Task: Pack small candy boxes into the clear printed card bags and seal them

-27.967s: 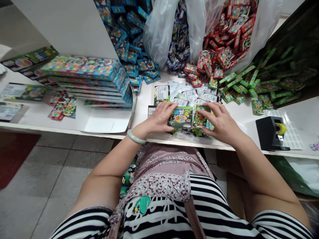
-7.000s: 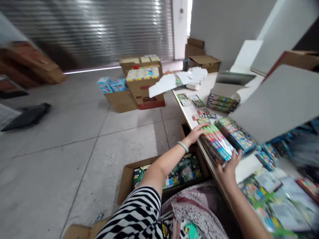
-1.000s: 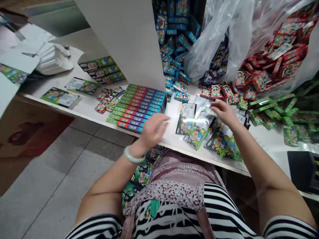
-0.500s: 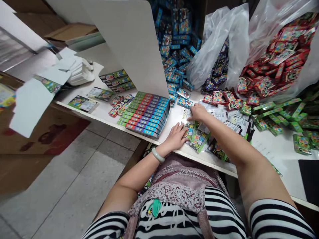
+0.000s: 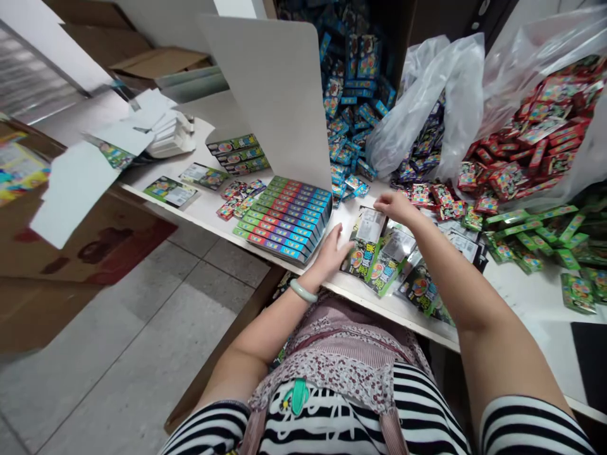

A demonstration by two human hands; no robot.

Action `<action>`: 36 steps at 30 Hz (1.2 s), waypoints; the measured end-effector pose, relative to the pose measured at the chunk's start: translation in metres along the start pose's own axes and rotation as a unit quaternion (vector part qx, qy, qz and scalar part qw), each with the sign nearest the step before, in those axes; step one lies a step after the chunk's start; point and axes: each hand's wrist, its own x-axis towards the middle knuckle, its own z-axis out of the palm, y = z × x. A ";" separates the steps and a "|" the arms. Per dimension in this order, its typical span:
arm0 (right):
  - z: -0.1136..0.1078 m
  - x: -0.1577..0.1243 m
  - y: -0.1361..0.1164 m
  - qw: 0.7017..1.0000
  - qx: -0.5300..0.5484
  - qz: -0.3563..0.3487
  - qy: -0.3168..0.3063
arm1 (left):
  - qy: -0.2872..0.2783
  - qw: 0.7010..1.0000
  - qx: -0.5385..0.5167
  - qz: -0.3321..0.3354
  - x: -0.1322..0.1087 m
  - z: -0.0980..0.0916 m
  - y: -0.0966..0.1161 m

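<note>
My left hand (image 5: 329, 254) is open, thumb and fingers apart, at the left edge of a flat black-and-green printed packet (image 5: 364, 246). My right hand (image 5: 399, 208) has its fingers closed at that packet's top right corner. More flat printed packets (image 5: 385, 268) with clear plastic lie overlapped beside it, under my right forearm. To the left of my left hand stands an open display box (image 5: 289, 218) with rows of small green, red, purple and blue boxes. Its tall white lid (image 5: 279, 95) is raised.
Blue candy boxes (image 5: 353, 126) are heaped at the back. Plastic bags hold purple boxes (image 5: 422, 142) and red boxes (image 5: 540, 139). Green boxes (image 5: 545, 234) lie on the right. Small stacked packs (image 5: 239, 153) and loose packets (image 5: 171, 191) sit on the left, near white card sheets (image 5: 71, 196).
The left hand has lifted off the printed packet and its fingers have spread. The right hand has shifted slightly right, along the packet's top, showing more of the packet. The view has moved a little.
</note>
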 end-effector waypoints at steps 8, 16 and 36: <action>-0.015 -0.103 0.009 0.923 0.038 -0.190 0.331 | -0.054 0.990 -0.094 0.086 0.006 -0.013 0.045; -0.001 -0.128 0.003 0.917 0.351 -0.097 0.161 | -0.051 0.968 0.148 0.195 -0.018 -0.026 0.079; 0.000 -0.185 -0.013 0.924 0.305 -0.063 0.223 | -0.014 0.985 -0.030 0.171 -0.026 -0.018 0.080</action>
